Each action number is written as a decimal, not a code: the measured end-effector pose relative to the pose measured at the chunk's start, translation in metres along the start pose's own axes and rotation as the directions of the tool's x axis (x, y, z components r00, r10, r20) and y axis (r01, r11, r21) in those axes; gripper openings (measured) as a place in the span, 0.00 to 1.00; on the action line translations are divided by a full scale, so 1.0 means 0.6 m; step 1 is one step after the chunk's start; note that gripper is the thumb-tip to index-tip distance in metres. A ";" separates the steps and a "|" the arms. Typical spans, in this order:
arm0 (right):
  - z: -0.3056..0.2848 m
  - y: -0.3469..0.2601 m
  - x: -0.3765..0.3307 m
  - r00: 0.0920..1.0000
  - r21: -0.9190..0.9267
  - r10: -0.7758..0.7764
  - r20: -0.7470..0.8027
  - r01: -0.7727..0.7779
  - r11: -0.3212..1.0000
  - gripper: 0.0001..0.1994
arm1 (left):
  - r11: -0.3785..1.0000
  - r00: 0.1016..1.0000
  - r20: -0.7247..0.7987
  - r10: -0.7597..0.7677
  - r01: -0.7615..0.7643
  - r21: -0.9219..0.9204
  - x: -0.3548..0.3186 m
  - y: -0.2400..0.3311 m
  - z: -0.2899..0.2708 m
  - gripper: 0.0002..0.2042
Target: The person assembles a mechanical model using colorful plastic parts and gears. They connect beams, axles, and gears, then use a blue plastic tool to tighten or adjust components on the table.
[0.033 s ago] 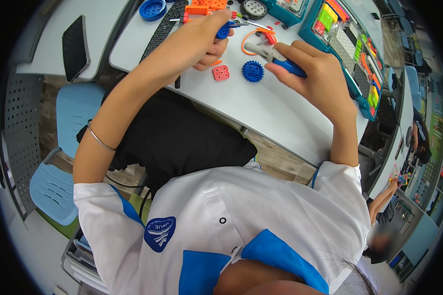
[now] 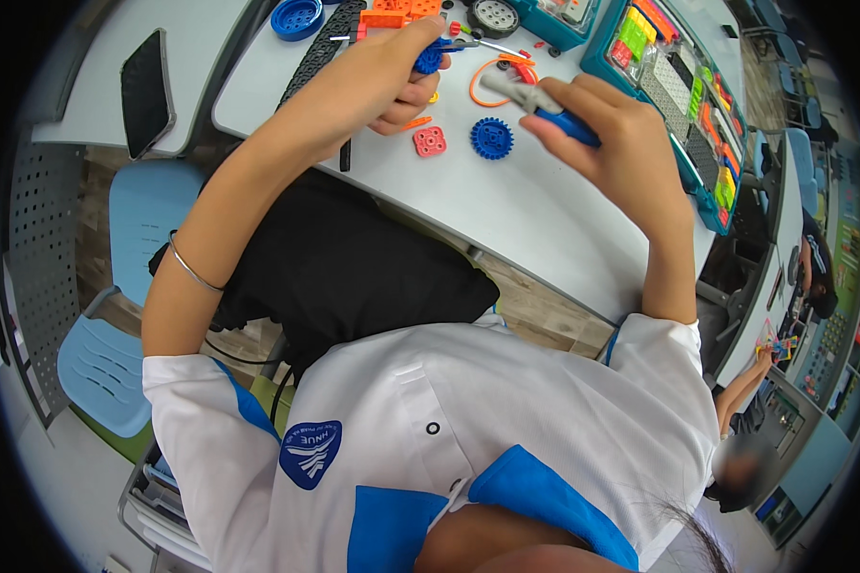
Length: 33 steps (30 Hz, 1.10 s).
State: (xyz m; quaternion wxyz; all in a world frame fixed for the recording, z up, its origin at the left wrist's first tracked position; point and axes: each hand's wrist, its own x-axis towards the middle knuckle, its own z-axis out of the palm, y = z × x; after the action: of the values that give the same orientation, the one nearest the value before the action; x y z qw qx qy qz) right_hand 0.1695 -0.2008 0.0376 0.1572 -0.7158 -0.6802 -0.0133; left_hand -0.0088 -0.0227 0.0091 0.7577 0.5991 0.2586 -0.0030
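Note:
My left hand (image 2: 397, 81) is closed around a small blue gear (image 2: 429, 59) with a thin shaft through it. My fingers hide part of that gear. To its right, my right hand (image 2: 626, 148) grips a blue-handled tool with a grey head (image 2: 521, 93), pointing left toward the gear without touching it. Below them on the white table lie a larger blue gear (image 2: 491, 138) and a pink square plate with holes (image 2: 430, 141). An orange ring (image 2: 487, 84) lies behind the tool's head.
Orange parts (image 2: 392, 14), a black track (image 2: 320, 59), a blue wheel rim (image 2: 297, 17) and a black-tyred wheel (image 2: 493, 16) lie farther back. At right stands a teal case (image 2: 640, 105) of colourful pieces. A phone (image 2: 147, 95) rests on the left-hand table.
My left hand and the small gear have shifted slightly left. The tool in my right hand has moved a little up and right, with its head tilted differently.

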 end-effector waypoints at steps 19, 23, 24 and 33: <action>-0.002 0.012 0.018 0.989 -0.061 -0.100 -0.107 0.093 0.994 0.20 | 0.995 0.994 0.093 -0.065 0.058 0.076 0.011 -0.010 -0.003 0.30; -0.006 0.003 0.018 0.994 -0.092 -0.092 -0.062 0.086 0.992 0.20 | 0.990 0.987 0.109 -0.116 0.107 0.088 0.011 -0.008 0.002 0.29; -0.001 0.005 0.018 0.992 -0.103 -0.102 -0.072 0.094 0.990 0.20 | 0.989 0.987 0.112 -0.112 0.100 0.106 0.012 -0.010 0.002 0.29; 0.012 -0.019 0.001 0.994 -0.187 -0.100 -0.050 0.089 0.978 0.20 | 0.977 0.991 0.087 -0.105 0.086 0.196 0.014 -0.015 0.001 0.30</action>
State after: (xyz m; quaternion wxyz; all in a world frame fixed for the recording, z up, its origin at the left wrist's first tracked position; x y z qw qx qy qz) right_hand 0.1571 -0.1981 0.0334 0.1096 -0.6936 -0.7042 -0.1048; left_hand -0.0042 -0.0230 -0.0023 0.7072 0.6552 0.2488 -0.0932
